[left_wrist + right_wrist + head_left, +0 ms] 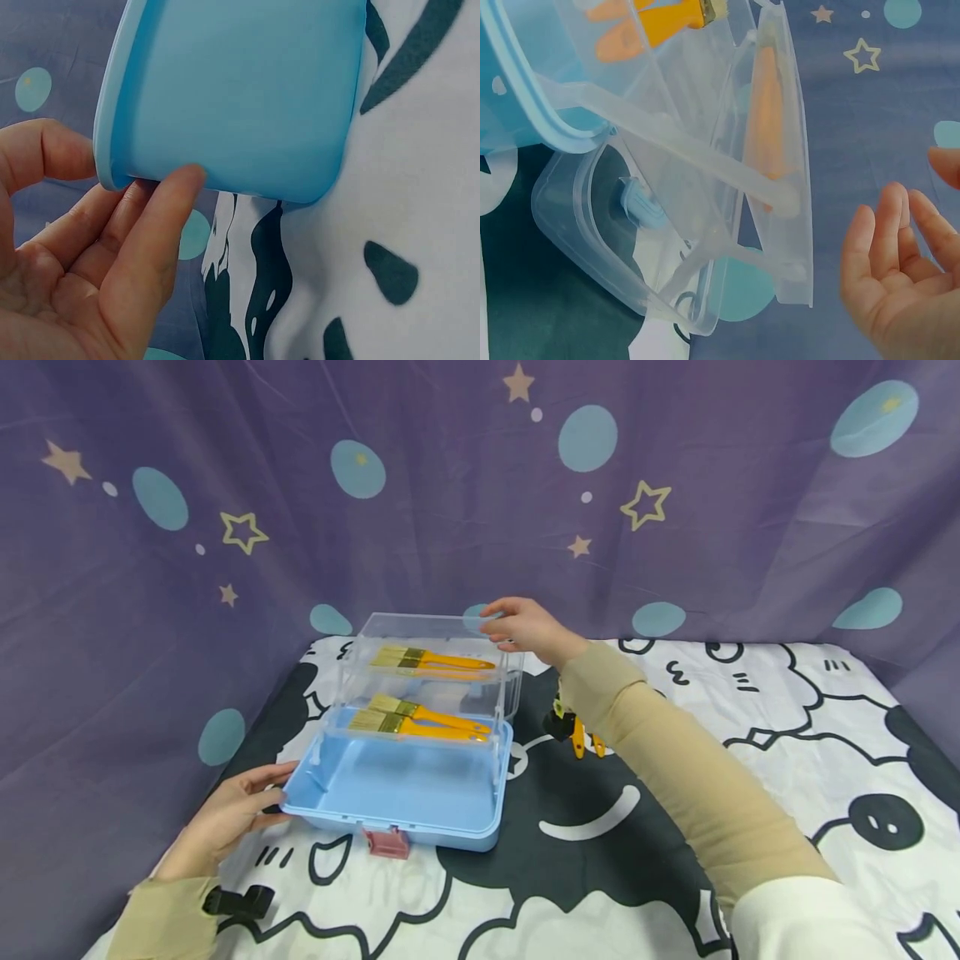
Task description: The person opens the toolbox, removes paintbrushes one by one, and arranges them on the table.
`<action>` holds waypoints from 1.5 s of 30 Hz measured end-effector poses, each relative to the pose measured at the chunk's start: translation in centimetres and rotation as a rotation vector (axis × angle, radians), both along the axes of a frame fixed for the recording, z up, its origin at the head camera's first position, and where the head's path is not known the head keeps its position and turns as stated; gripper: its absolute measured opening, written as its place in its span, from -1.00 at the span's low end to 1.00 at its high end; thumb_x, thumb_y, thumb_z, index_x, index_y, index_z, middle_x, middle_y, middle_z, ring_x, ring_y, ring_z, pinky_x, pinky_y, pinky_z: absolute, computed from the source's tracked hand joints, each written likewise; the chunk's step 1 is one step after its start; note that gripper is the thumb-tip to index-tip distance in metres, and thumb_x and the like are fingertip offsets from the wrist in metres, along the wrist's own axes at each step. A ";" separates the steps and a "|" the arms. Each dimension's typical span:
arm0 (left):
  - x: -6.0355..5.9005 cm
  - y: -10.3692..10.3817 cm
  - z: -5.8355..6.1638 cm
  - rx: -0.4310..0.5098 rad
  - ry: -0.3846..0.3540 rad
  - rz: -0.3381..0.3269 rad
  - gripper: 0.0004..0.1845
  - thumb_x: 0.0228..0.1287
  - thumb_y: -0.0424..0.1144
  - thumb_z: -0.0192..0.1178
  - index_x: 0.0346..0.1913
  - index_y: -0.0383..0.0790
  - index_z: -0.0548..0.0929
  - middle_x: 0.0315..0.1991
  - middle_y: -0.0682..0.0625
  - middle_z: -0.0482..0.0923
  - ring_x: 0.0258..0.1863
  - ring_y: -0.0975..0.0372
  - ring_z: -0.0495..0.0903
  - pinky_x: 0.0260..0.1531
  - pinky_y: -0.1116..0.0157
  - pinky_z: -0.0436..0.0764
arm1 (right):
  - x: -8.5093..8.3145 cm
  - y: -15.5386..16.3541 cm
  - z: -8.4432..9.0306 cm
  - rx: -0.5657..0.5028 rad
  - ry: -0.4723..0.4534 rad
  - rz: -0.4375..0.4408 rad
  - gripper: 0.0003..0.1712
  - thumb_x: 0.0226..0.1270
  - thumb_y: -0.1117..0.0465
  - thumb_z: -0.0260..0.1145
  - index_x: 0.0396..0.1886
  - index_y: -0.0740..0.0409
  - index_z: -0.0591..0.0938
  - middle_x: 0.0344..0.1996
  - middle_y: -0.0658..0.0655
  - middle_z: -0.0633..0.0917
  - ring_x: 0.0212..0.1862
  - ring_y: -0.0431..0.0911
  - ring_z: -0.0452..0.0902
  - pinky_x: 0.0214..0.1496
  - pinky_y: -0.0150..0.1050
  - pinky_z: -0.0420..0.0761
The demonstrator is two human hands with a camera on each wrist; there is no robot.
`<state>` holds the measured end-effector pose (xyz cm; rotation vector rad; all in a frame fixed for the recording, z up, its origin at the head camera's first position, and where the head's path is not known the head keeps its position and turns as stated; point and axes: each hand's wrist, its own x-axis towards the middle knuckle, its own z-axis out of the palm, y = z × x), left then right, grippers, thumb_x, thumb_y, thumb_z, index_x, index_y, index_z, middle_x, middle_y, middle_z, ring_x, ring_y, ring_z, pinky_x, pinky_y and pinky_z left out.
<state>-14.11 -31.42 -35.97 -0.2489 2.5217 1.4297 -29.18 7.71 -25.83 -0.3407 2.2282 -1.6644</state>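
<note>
Left hand grips the near-left corner of the light-blue toolbox, thumb against the outside wall, fingers at the rim. Right hand holds nothing: fingers loosely bent, level with the right end of the clear upper tray. Head view has its fingertips overlapping that tray; right wrist view shows a gap, so call it just beside, not touching. Hands well apart, box between them. Box sits on the black-and-white printed cloth, pink latch hanging at its front, cantilever trays raised over the rear on clear linkage arms. Key relation: tray long axis runs left-right, upper tray lies directly left of the right hand, which is clearly the nearer one; left hand is low at the base. Flat paintbrushes lie the same way in the lower tray, bristles left, yellow handles right; at least one more upper-tray brush matches. Yellow-handled tool lies right of the box, partly behind the right sleeve; type unclear.
</note>
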 end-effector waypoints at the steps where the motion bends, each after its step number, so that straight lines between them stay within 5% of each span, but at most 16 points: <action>1: 0.0 0.0 0.0 0.000 0.001 0.000 -0.37 0.26 -0.43 -0.05 0.39 -0.52 0.13 0.33 -0.49 0.14 -0.22 0.47 0.54 -0.23 0.26 0.68 | -0.1 -0.1 0.0 0.003 0.003 0.004 -0.49 0.37 0.19 0.17 0.29 0.15 0.39 0.30 0.12 0.37 0.22 0.08 0.39 0.26 -0.08 0.45; 22: -0.1 -0.1 0.1 0.012 0.006 -0.018 -0.36 0.27 -0.42 -0.04 0.40 -0.52 0.10 0.33 -0.49 0.13 -0.25 0.50 0.53 -0.23 0.27 0.67 | -1.2 -1.8 -1.3 0.192 0.125 0.127 -0.41 0.34 0.10 0.22 0.35 0.02 0.36 0.26 0.11 0.47 0.27 -0.02 0.36 0.30 -0.10 0.39; 34: 0.2 -0.2 -0.3 0.004 -0.026 0.008 -0.36 0.26 -0.43 -0.06 0.40 -0.51 0.11 0.35 -0.48 0.10 -0.16 0.41 0.54 -0.20 0.23 0.67 | -1.6 -2.4 -2.4 0.351 0.224 0.311 -0.41 0.36 0.06 0.19 0.37 -0.04 0.36 0.27 0.13 0.47 0.28 -0.02 0.37 0.26 -0.11 0.44; 45: 0.2 -0.2 -0.2 0.013 -0.017 0.005 -0.36 0.26 -0.40 -0.06 0.41 -0.48 0.11 0.35 -0.47 0.11 -0.20 0.49 0.52 -0.20 0.26 0.67 | -1.6 -3.2 -2.3 0.464 0.312 0.323 -0.42 0.35 0.18 0.20 0.37 0.01 0.37 0.28 0.19 0.45 0.27 0.00 0.39 0.25 -0.15 0.45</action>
